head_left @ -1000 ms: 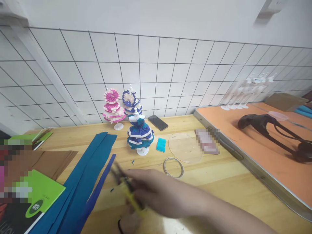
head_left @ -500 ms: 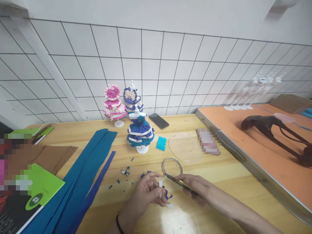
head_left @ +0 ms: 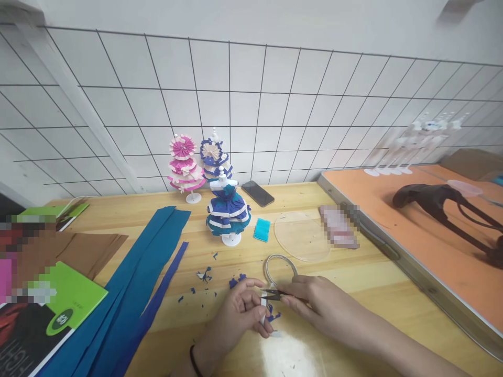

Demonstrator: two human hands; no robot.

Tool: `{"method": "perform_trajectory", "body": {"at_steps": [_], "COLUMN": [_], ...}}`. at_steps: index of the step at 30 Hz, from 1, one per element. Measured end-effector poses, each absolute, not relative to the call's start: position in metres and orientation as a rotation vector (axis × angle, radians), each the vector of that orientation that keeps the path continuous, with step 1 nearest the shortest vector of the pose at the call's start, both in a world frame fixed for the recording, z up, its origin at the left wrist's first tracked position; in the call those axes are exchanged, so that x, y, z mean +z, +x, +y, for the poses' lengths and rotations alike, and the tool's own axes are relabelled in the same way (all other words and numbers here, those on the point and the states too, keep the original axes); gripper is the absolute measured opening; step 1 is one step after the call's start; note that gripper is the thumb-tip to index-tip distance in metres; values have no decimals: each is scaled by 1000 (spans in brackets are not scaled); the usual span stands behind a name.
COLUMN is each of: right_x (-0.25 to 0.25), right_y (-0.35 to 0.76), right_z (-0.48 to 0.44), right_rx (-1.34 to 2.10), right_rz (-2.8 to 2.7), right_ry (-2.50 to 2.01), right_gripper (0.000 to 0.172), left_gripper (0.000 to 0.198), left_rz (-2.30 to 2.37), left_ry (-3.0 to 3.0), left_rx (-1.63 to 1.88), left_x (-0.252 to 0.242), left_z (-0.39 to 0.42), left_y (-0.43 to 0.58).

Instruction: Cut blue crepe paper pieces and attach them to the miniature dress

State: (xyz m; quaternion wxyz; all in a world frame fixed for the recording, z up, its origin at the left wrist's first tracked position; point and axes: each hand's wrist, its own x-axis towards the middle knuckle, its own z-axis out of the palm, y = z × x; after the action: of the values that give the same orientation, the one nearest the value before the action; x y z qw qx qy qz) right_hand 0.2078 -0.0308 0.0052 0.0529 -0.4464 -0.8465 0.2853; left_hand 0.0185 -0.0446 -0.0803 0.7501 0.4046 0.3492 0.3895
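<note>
Between the thumb and fingers of my left hand [head_left: 241, 310] is a narrow white strip [head_left: 263, 302], held upright. My right hand [head_left: 316, 298] grips a small pair of scissors [head_left: 272, 296], pointing left. Their blades are parted and lie at the upper part of the strip; whether they touch it I cannot tell. Just behind the scissors lies a roll of tape [head_left: 267, 268], partly covered by my right hand. Dark blue scraps [head_left: 274, 315] lie by my left fingertips, and more scraps [head_left: 204, 274] are scattered to the left.
A small dress stand in ruffled blue and teal [head_left: 228, 212] stands ahead, with pink [head_left: 183, 167] and blue-and-cream [head_left: 212, 152] ones behind. Nearby lie a phone [head_left: 258, 193], turquoise piece [head_left: 262, 230] and clear disc [head_left: 302, 236]. Teal sheets [head_left: 145, 262] cover the left; a metal-edged orange board [head_left: 365, 196] borders the right.
My right hand has moved left, bringing the scissors from beside the tape roll to the white strip, their blades now parted. My left hand still holds the strip, nearly in place.
</note>
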Motion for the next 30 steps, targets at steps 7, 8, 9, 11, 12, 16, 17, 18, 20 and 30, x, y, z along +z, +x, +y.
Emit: {"method": "perform_trajectory", "body": {"at_steps": [7,8,9,11,12,16,17,18,20,30], "right_x": [0,0,0,1,1,2,2,2,2,5], "right_y": [206,206,206,206,206,206,206,207,207,204], "right_z": [-27,-27,-27,-28,-28,-28,-28,-28,-28,-30], "right_rx": [733,729,725,715,706,678,679,680,673,786], "right_rz": [-2652,-2652,-2654,-2657,-2659,-2662,-2664,-2665,-2668,-2603], "right_ry": [-1336,-1333,-1330,-1327,-1326,-1332,-1330,-1325,-1311,-1384], "right_gripper": [26,26,26,25,25,24,24,24,25,22], "left_gripper": [32,31,31,30,30,29,29,29,29,35], "left_rz": [760,758,755,759,764,778,777,776,774,766], "left_ry": [901,906,908,910,912,924,926,929,942,915], "left_rx": [825,820,818,815,813,808,809,811,808,809], "left_x": [-82,-82,-82,-80,-79,-75,-74,-74,-75,-78], "left_z": [-48,-48,-48,-48,-48,-48,-48,-48,-49,-47], "left_y": [20,20,20,21,21,20,20,19,20,20]}}
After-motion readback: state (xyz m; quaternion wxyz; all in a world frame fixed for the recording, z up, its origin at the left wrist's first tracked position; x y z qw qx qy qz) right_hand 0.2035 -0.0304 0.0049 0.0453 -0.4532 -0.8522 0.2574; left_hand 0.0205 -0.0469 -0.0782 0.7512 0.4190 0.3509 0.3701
